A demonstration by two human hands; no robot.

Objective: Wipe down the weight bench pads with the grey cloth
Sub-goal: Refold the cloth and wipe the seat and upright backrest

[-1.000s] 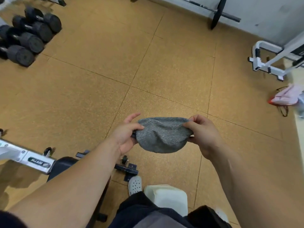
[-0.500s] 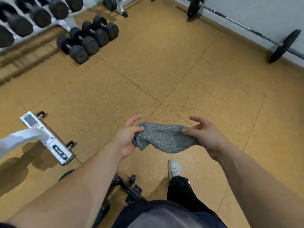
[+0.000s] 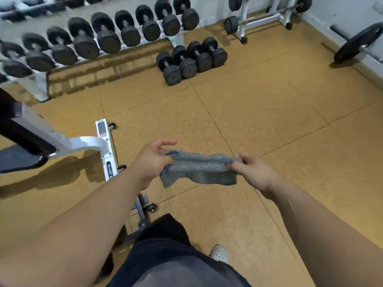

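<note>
The grey cloth point(image 3: 200, 169) is stretched between both hands in front of me, above the floor. My left hand point(image 3: 152, 160) pinches its left end with thumb and fingers. Its right end is pinched by my right hand point(image 3: 253, 170). The weight bench stands to my left: a black pad point(image 3: 10, 112) at the left edge, carried on a white frame point(image 3: 103, 141) with small wheels. Both hands are apart from the bench.
A long rack of black dumbbells point(image 3: 99, 36) runs along the back. Several loose dumbbells point(image 3: 190, 61) lie on the cork-coloured floor point(image 3: 269, 112) beyond the cloth. A barbell with a plate point(image 3: 356, 44) lies at the right wall. My legs and a white shoe point(image 3: 218, 253) are below.
My view has swung to the left, bringing the dumbbell rack and the bench pad into sight. The cloth is pulled out wider between my hands than before.
</note>
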